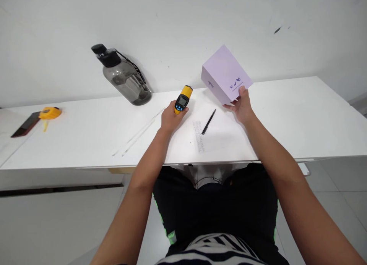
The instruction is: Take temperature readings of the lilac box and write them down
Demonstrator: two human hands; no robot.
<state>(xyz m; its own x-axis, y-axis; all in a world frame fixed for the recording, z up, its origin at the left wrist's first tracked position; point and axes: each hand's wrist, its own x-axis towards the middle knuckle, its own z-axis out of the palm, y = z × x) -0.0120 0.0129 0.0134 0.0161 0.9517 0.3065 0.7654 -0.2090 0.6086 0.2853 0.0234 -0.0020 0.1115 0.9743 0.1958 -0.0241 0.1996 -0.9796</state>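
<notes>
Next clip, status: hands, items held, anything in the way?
Left hand: gripping thermometer. Right hand: holding box by near edge. Possible obstacle: pen between the hands, touching neither.

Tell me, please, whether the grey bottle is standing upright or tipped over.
Upright: the bottle rests base-down on the white table, its black cap uppermost.

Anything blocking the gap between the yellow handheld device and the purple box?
Nothing visible: the gap between the yellow device, in the left hand, and the purple box, in the right hand, is open. The black pen lies off to the near side.
</notes>
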